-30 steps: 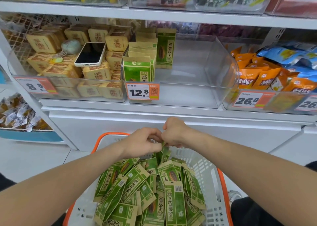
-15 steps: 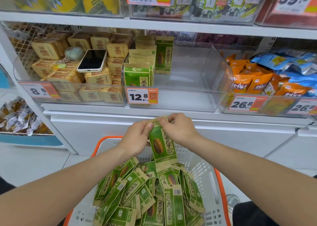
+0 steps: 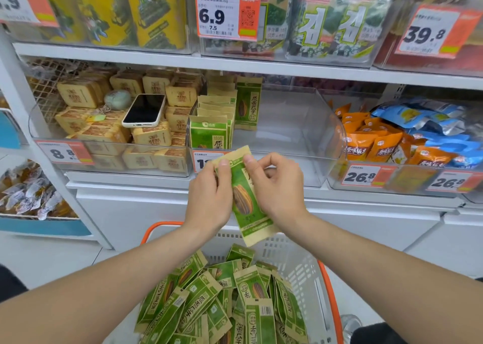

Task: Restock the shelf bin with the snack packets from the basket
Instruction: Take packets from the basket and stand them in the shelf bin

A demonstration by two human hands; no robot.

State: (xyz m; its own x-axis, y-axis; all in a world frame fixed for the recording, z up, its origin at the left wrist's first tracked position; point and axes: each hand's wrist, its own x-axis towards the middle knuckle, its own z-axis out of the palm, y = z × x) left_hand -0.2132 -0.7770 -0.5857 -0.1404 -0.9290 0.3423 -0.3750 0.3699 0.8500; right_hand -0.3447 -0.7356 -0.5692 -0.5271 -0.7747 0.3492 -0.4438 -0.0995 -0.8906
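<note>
At the far left, on a low shelf, a tray of pale wrapped snacks (image 3: 26, 194) is seen. Above it, a clear tub of tan packs (image 3: 78, 95) is fronted by an 8.8 tag (image 3: 64, 152). A phone (image 3: 144, 110) is laid face up on the packs, and a pale green ball (image 3: 117, 99) is set just beside it.

Next comes the bin (image 3: 300, 124), clear-walled, at the centre of the same shelf. A row (image 3: 210, 133) of green packets is stood upright against its left wall, and one more is propped behind that row. Its price tag (image 3: 202, 160) is partly covered.

One packet (image 3: 243, 205) is held face-on before the bin's front lip and above the basket, its top tipped to the left. Its upper left edge is pinched by the left hand (image 3: 209, 200), the thumb being laid on the front. Its upper right edge is pinched between thumb and forefinger of the right hand (image 3: 277, 186), whose other fingers are curled in.

Below the hands, the basket (image 3: 300, 260), white with an orange rim, is filled with a loose heap (image 3: 209, 299) of green packets.

To the right, a further tub is packed with orange bags (image 3: 371, 145) and blue bags (image 3: 418, 118), and 26.8 tags (image 3: 360, 177) are fixed to its front.
</note>
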